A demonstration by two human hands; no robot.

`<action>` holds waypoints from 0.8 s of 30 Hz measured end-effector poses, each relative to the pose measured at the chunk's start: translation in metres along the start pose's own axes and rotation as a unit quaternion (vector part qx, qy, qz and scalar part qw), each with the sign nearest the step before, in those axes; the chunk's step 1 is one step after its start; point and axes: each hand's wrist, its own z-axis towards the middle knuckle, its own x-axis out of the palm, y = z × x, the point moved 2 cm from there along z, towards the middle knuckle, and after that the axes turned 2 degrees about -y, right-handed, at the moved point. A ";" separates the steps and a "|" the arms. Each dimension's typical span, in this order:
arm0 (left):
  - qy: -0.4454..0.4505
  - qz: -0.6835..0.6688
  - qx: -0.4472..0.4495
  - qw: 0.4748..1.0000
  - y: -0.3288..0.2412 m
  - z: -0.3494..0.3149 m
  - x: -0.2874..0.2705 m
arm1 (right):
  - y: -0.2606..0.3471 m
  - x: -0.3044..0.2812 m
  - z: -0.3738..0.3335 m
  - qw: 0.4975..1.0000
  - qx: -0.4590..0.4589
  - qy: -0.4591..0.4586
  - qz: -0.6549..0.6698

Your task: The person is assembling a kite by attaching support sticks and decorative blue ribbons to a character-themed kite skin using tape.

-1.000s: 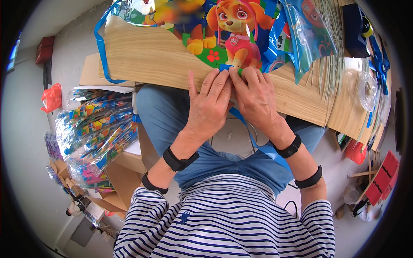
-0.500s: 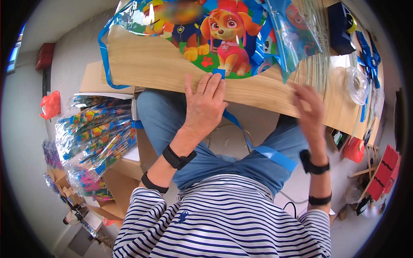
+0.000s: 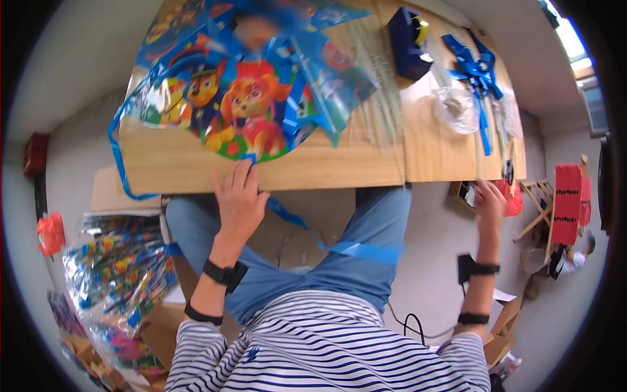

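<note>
A glossy plastic sheet (image 3: 215,124) printed with cartoon dogs lies on the wooden table, its curved lower edge toward me. My left hand (image 3: 240,204) is at that edge, fingers stretched flat, fingertips against the end of a blue ribbon (image 3: 249,158). More blue ribbon (image 3: 366,252) hangs below the table and crosses my lap. At the right end of the table's front edge is my right hand (image 3: 490,200). Its fingers are pinched at the lower end of a thin pale strip (image 3: 479,157) that overhangs the edge.
Beyond the sheet, thin clear rods (image 3: 379,85), a dark blue tape dispenser (image 3: 406,49), a roll in clear plastic (image 3: 456,110) and bundled blue ribbons (image 3: 475,68) lie on the table. Scissors (image 3: 509,170) sit near its right corner. Bagged printed sheets (image 3: 117,268) are at my left.
My right hand has moved right, from beside the sheet to the pale strip. The view has swung rightward. My left hand stays at the ribbon end.
</note>
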 end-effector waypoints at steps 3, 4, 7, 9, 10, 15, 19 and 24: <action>-0.001 0.006 0.017 1.000 -0.007 0.001 -0.005 | 0.022 0.115 0.030 0.988 -0.013 0.125 0.084; 0.007 -0.001 0.014 1.000 -0.007 0.002 -0.002 | 0.029 0.143 0.049 0.978 -0.027 0.160 0.129; 0.011 -0.006 0.014 1.000 -0.006 0.001 -0.006 | 0.068 0.205 0.108 0.982 -0.002 0.113 0.150; 0.008 -0.009 0.022 1.000 -0.009 0.002 -0.008 | 0.089 0.220 0.136 0.983 -0.005 0.096 0.156; 0.011 -0.013 0.028 0.999 -0.011 0.005 -0.006 | 0.094 0.221 0.150 0.983 0.019 0.082 0.161; 0.013 -0.002 0.024 1.000 -0.007 0.003 -0.007 | 0.110 0.247 0.160 0.991 0.069 0.051 0.106; 0.011 0.001 0.022 1.000 -0.006 0.003 -0.006 | 0.114 0.248 0.154 0.992 0.055 0.054 0.097; 0.014 0.002 0.019 1.000 -0.008 0.004 -0.004 | 0.082 0.236 0.169 0.969 0.037 0.124 0.213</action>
